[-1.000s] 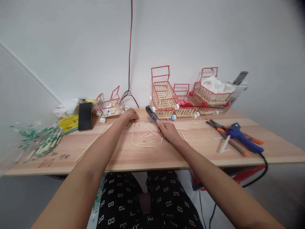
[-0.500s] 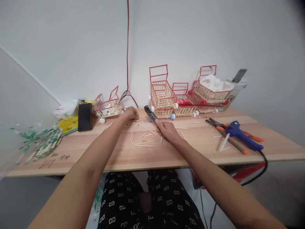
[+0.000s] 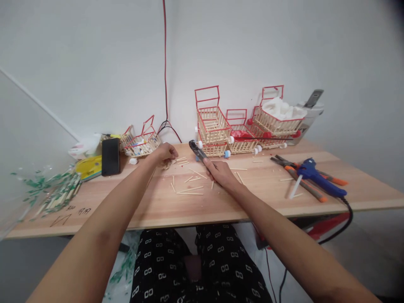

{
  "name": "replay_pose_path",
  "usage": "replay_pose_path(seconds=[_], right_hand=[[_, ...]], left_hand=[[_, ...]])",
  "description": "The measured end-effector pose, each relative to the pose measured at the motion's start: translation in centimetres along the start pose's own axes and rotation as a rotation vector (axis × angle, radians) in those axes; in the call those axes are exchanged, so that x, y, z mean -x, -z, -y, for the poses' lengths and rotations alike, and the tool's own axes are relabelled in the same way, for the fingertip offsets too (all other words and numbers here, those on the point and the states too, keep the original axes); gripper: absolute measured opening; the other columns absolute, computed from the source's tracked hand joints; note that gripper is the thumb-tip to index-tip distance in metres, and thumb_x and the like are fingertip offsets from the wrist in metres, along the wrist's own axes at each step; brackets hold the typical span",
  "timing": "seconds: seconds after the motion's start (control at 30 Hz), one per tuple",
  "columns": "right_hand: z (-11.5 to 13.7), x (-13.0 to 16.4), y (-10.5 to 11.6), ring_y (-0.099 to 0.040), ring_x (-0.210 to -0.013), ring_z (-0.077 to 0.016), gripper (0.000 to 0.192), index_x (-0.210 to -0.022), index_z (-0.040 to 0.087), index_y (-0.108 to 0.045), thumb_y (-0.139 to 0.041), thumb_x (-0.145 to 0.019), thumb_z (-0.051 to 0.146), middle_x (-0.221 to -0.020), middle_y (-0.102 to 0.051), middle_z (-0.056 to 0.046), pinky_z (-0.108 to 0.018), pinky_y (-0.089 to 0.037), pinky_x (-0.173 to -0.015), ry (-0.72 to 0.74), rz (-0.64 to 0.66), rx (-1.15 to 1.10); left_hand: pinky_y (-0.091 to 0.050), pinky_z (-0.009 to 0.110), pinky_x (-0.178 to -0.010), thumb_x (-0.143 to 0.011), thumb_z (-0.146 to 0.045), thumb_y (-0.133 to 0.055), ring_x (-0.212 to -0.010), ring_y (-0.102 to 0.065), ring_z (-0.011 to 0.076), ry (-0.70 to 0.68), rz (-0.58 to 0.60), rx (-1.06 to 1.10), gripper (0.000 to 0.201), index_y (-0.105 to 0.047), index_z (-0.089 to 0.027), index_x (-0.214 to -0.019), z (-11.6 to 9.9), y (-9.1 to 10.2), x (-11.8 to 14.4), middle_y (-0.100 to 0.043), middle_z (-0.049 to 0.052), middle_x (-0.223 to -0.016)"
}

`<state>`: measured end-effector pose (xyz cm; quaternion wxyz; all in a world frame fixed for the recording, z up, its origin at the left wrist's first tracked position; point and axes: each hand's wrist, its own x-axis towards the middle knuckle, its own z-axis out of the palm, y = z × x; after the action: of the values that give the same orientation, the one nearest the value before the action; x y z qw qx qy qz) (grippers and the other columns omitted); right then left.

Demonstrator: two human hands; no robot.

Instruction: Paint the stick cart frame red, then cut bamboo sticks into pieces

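Head view of a light wooden tabletop [image 3: 221,202] set against a white wall; the person's right hand [image 3: 221,173] is closed around the handles of a pair of dark metal cutting pliers [image 3: 197,151], whose head points up and away toward the far edge of the table; the left hand [image 3: 164,151] rests curled, fingers down, on a small cluster of thin pale wooden sticks [image 3: 181,160] near the far edge, though whether it pinches one cannot be told; more short cut sticks [image 3: 190,190] lie scattered on the wood between the two hands. Behind the pliers stand stick-built miniature carts with red frames [image 3: 213,124], stacked and side by side along the wall; a smaller cart of the same make [image 3: 141,141] lies tipped just beyond the left hand. At the right, well apart from the hands, lie a blue hot-glue gun [image 3: 318,179] and orange-handled pliers [image 3: 303,183]; at the left, a black phone [image 3: 110,156] leans beside a yellow packet [image 3: 90,167], with a heap of green-tipped sticks [image 3: 57,191] near the table's left edge.
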<state>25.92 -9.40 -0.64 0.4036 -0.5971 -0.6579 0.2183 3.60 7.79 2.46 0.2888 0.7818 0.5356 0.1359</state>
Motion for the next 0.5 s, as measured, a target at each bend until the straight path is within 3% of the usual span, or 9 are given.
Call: replay_pose_path(seconds=[0.17, 0.5], right_hand=[[-0.3, -0.1, -0.1, -0.054, -0.049, -0.0151, 0.066, -0.054, 0.019, -0.053, -0.026, -0.090, 0.067, -0.046, -0.056, -0.003, -0.024, -0.036, -0.053, -0.003, -0.002, 0.019], [-0.4, -0.2, -0.3, -0.055, -0.049, -0.0152, 0.066, -0.053, 0.019, -0.054, -0.026, -0.089, 0.068, -0.046, -0.056, -0.003, -0.024, -0.037, -0.052, -0.015, 0.007, -0.001]], left_hand=[[-0.039, 0.018, -0.047, -0.057, -0.010, -0.073, -0.049, -0.053, 0.0083, -0.061, -0.021, -0.037, 0.018, -0.072, -0.013, -0.074, 0.4, 0.6, 1.2, -0.065, 0.001, -0.060], [-0.040, 0.020, -0.050, -0.070, -0.011, -0.063, -0.049, -0.052, 0.0095, -0.130, -0.079, -0.101, 0.019, -0.074, -0.011, -0.086, -1.0, -1.4, 2.7, -0.066, 0.003, -0.061]])
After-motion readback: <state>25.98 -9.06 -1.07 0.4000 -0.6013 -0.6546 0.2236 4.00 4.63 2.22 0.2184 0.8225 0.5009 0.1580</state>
